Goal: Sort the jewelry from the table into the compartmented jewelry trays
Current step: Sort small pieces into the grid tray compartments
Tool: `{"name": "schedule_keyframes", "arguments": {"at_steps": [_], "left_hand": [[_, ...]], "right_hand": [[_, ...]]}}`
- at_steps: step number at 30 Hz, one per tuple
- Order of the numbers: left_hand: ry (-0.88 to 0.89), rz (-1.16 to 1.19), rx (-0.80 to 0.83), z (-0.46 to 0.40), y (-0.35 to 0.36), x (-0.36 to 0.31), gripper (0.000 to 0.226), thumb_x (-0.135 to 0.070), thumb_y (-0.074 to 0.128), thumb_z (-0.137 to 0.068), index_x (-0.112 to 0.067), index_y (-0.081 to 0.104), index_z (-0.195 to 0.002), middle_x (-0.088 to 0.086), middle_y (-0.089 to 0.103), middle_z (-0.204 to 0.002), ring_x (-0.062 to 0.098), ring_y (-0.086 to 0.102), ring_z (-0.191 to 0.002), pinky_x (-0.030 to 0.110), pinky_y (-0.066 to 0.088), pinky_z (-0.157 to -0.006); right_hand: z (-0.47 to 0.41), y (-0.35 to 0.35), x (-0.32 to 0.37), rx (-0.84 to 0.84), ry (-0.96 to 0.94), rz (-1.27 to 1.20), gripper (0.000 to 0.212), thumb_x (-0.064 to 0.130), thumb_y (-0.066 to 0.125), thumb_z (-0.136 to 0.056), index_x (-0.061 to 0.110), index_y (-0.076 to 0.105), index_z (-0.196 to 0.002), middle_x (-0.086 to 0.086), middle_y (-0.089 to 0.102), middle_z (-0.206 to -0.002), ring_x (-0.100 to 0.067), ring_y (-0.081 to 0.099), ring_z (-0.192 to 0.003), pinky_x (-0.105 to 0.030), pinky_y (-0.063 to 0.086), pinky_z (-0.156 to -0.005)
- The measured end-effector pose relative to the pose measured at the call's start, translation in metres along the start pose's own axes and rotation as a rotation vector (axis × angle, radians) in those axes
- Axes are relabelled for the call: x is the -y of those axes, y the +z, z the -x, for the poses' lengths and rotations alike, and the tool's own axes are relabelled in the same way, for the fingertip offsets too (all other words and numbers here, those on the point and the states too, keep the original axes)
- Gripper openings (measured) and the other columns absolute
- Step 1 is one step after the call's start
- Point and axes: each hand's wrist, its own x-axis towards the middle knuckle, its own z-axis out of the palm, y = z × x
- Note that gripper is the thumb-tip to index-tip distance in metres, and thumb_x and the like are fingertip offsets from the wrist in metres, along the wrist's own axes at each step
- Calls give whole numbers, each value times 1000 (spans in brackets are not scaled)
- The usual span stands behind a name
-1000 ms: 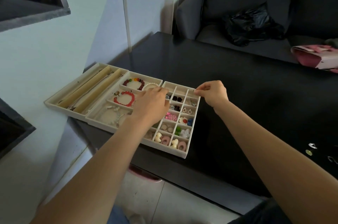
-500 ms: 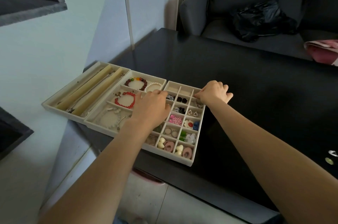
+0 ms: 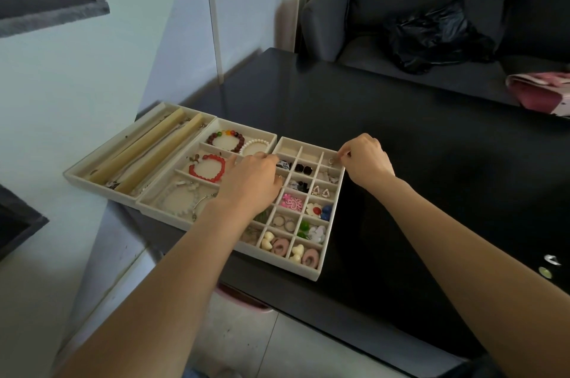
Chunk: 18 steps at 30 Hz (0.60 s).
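Note:
Three beige trays lie side by side at the black table's left end: a long-roll tray (image 3: 92,162), a bracelet tray (image 3: 246,131) and a grid tray (image 3: 331,223) of small compartments with earrings, rings and charms. My right hand (image 3: 367,162) is at the grid tray's far right compartment, thumb and finger pinching a small silver ring (image 3: 331,161) just above it. My left hand (image 3: 249,183) lies knuckles-up over the seam between the bracelet tray and the grid tray, fingers curled down. Whatever is under them is hidden. A red bead bracelet (image 3: 206,168) sits just left of it.
Two small shiny pieces (image 3: 550,260) lie on the table (image 3: 431,192) at the far right. Behind the table, a grey sofa carries a black bag (image 3: 431,35) and a pink packet (image 3: 543,91). The trays overhang the table's left edge, close to the wall.
My right hand dipped onto the grid tray's far right corner and now pinches the ring at that compartment. My left hand has stayed in place.

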Motion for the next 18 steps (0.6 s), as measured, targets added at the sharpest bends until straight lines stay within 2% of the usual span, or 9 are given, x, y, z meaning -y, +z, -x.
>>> {"name": "schedule_keyframes", "arguments": {"at_steps": [4,7,14,18], "left_hand": [[1,-6,-2,-1,0,0,39,-25,49,-95,-18,47,-133,2,57,-126,19,54,-116,44,28,-109],[2,-7,0,-1,0,0,40,-25,49,-95,-18,46,-135,2,56,-127,19,53,-116,43,29,-108],[15,-15,-7,-2,2,1,40,-25,49,-95,-17,46,-134,2,56,-127,19,53,-115,40,35,-104],[20,-25,-9,-2,3,1,38,-26,49,-95,-17,47,-133,3,56,-124,19,54,-113,40,37,-102]], "right_hand": [[6,-5,0,41,-132,131,30,9,51,-94,17,63,-120,-8,44,-133,-23,42,-122,-37,44,-99],[7,-4,-1,81,-158,252,37,9,54,-92,19,58,-128,-6,40,-137,-23,38,-124,-36,39,-99],[6,3,0,99,-85,138,34,11,52,-93,14,59,-127,-7,40,-137,-22,38,-125,-36,40,-98],[10,1,-2,60,-103,137,33,10,52,-93,16,61,-124,-6,40,-137,-22,37,-125,-37,41,-99]]}}
